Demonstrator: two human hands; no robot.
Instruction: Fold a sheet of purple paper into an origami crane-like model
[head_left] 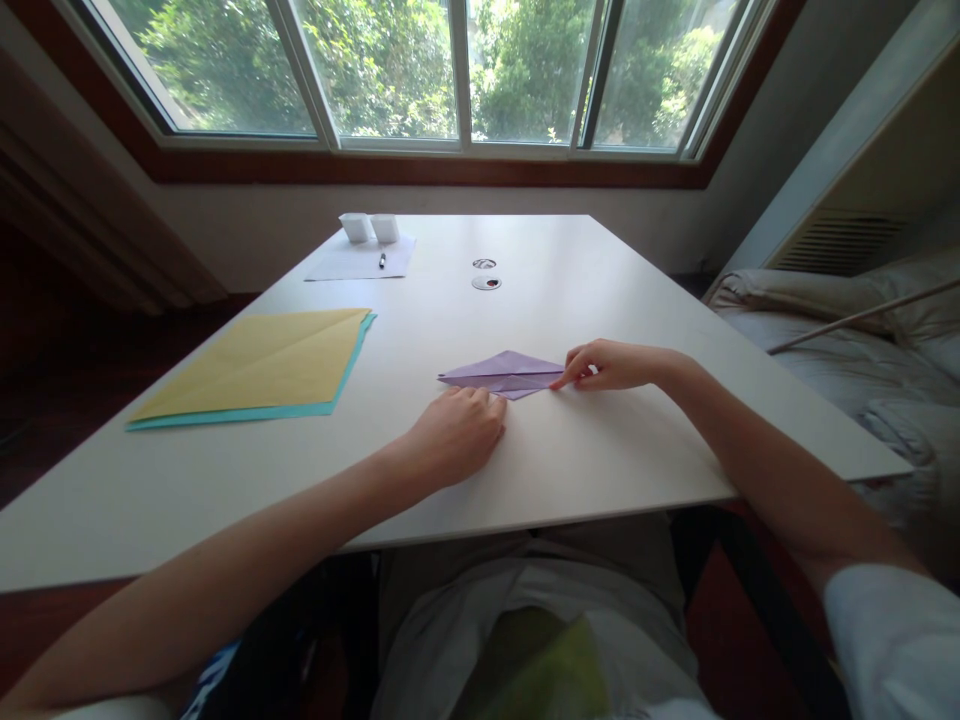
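Observation:
A purple folded paper (510, 370) lies flat on the white table (600, 450), a long diamond shape with creases along its middle. My left hand (465, 430) rests at its near edge, fingers bent together with the tips on or beside the paper; whether they pinch it is hidden. At the paper's right point is my right hand (600, 365), its thumb and index finger closed on that corner.
Yellow (262, 360) and teal sheets (300, 411) are stacked on the left. Farther back stand two small white containers (355, 228) beside a white sheet (337, 263) with a pen (382, 260). Two round pieces (487, 283) lie mid-table. A bundled cover (825, 310) is at the right.

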